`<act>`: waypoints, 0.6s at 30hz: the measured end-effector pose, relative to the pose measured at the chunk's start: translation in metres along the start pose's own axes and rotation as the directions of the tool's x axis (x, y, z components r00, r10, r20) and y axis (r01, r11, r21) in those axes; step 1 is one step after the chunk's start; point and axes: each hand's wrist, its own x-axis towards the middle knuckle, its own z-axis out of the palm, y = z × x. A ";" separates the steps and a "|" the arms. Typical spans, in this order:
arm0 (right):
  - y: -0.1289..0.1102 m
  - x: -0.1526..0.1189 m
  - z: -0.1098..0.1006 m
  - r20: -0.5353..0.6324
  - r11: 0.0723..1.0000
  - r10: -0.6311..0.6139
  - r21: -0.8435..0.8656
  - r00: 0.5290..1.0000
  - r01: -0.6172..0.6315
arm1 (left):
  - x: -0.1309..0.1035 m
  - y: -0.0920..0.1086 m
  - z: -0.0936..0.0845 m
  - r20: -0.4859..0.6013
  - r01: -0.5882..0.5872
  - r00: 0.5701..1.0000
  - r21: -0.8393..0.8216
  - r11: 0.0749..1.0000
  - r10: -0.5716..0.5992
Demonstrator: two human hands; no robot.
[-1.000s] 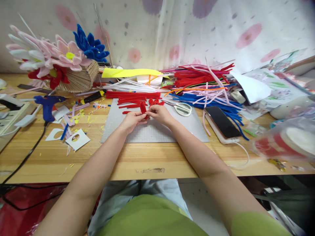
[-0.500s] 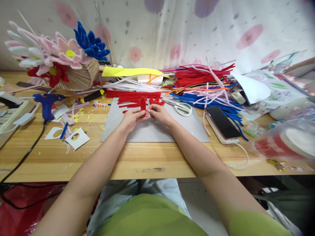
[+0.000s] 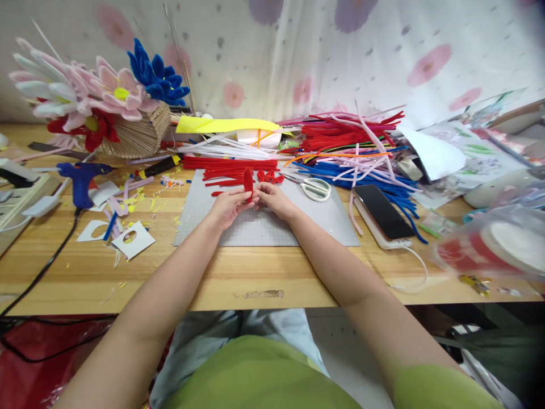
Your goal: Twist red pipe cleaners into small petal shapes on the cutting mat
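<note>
Between the fingers of my left hand (image 3: 230,207) stands a red pipe cleaner loop (image 3: 248,180), bent into an upright petal shape. My right hand (image 3: 273,199) pinches at the base of that loop, its fingertips close against the left ones; the exact spot they grip is hidden. Both hands are over a grey cutting mat (image 3: 272,230). Just behind the right hand lie several small red looped petals (image 3: 269,177). Straight red pipe cleaners (image 3: 230,165) are laid along the mat's far edge. To the right rest scissors (image 3: 315,189) with pale handles.
At left are a blue glue gun (image 3: 83,182), cut white cards (image 3: 134,240) and scraps. Fuzzy flowers (image 3: 120,91) stand behind in a stick-sided holder (image 3: 140,133). Coloured pipe cleaners (image 3: 349,136) pile at the back. A phone (image 3: 383,210) and bagged cup (image 3: 481,244) sit at right.
My right fingers have shifted slightly at the loop's base. The red loop stays upright in my left hand, and the view has moved a little.
</note>
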 end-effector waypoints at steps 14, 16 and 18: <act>0.000 0.003 0.008 -0.117 0.996 -0.004 -0.092 0.993 -0.007 | 0.003 -0.005 -0.001 -0.014 -0.040 0.999 0.053 0.998 0.040; 0.003 0.004 0.008 -0.109 0.996 0.007 -0.086 0.994 -0.017 | 0.004 -0.006 -0.002 -0.023 -0.056 0.998 0.064 0.996 0.058; 0.005 0.006 0.009 -0.115 0.995 0.021 -0.097 0.993 -0.032 | 0.004 -0.007 -0.002 -0.051 -0.075 0.996 0.073 0.995 0.079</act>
